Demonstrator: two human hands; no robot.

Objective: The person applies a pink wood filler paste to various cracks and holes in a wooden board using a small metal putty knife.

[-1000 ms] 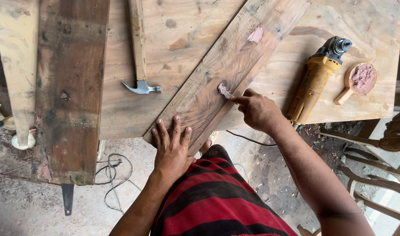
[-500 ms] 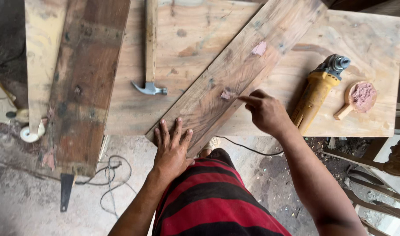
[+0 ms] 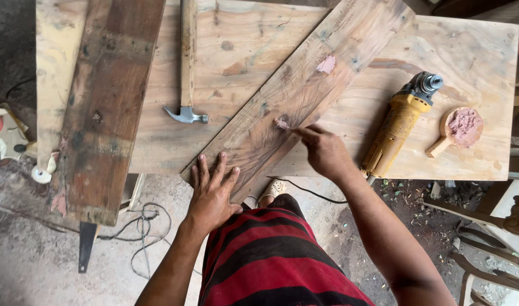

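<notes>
1. Wood plank (image 3: 304, 96) lies diagonally across frame centre on the workbench (image 3: 486, 62).
2. Left hand (image 3: 211, 192) is flat with fingers spread on the plank's lower end.
3. Right hand (image 3: 326, 152) presses a fingertip on a pink filler patch (image 3: 281, 122).
4. Yellow angle grinder (image 3: 398, 126) sits just right of it; hammer (image 3: 185, 85) upper left.

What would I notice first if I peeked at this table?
Two hands on a long dark wooden plank lying slantwise across the pale plywood tabletop: the left hand lies flat on its near end, the right hand dabs pink filler mid-board. A yellow angle grinder lies right, a steel claw hammer left.
</notes>
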